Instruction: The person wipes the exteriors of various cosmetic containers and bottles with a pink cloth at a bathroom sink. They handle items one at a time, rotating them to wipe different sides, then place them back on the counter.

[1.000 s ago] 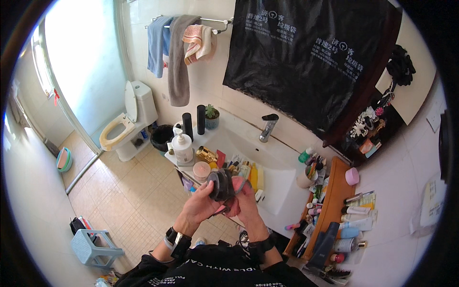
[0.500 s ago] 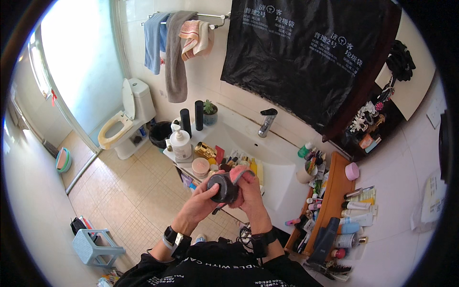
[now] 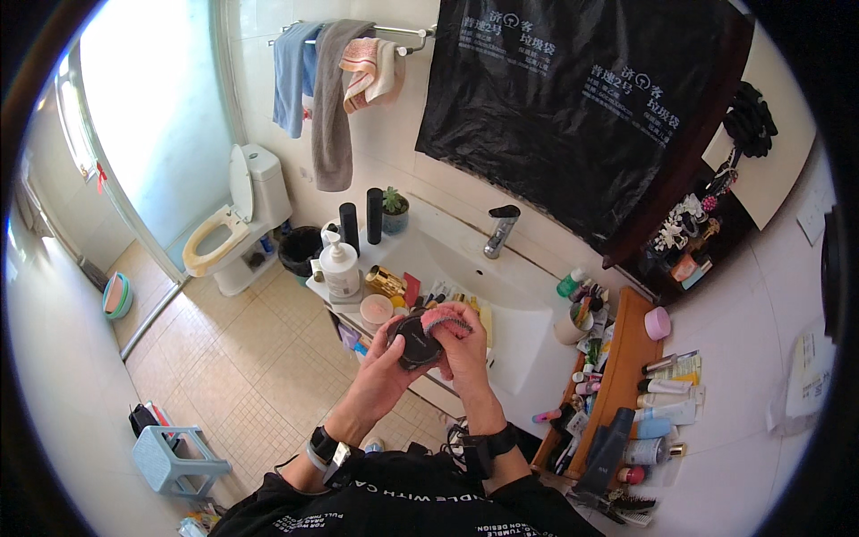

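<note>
My left hand [image 3: 381, 374] grips a round black jar [image 3: 414, 345] by its side, thumb on top, in front of the sink's near edge. Its dark flat top is turned up toward me. A pink cloth [image 3: 445, 322] is bunched in my right hand [image 3: 466, 351], whose fingers press it against the jar's right edge. Part of the cloth hangs below the jar. Just beyond my hands, a round container with a pink top [image 3: 377, 311], a gold bottle [image 3: 386, 280] and several small cosmetics lie at the basin's left side.
A white pump bottle [image 3: 338, 268], two black cylinders [image 3: 373, 216] and a potted succulent [image 3: 394, 212] stand at the counter's left corner. The faucet [image 3: 501, 232] rises behind the white basin [image 3: 528, 345]. To the right, a wooden shelf [image 3: 617, 380] is crowded with tubes and bottles.
The jar has tipped so its top faces up more. My right hand with the pink cloth has shifted over the jar's upper right edge.
</note>
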`<control>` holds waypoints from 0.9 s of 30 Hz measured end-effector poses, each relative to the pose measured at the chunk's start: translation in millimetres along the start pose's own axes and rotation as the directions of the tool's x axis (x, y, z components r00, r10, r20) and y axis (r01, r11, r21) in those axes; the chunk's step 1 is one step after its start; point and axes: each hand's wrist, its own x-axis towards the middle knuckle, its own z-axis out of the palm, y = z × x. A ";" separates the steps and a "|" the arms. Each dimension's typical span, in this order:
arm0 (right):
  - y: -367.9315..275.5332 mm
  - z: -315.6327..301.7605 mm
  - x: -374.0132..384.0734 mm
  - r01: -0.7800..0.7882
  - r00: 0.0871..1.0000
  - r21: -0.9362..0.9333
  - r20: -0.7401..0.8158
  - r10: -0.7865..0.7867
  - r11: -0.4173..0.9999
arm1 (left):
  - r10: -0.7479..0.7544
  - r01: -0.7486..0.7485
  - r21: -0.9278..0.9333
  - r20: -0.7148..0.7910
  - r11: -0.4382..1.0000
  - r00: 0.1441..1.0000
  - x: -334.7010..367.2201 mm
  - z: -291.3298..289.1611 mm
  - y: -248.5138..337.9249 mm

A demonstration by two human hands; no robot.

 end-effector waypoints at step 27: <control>15.6 12.1 -16.7 0.151 0.989 -0.103 0.020 -0.150 0.983 | 0.133 -0.134 0.005 0.042 0.991 0.990 -3.3 -8.6 9.0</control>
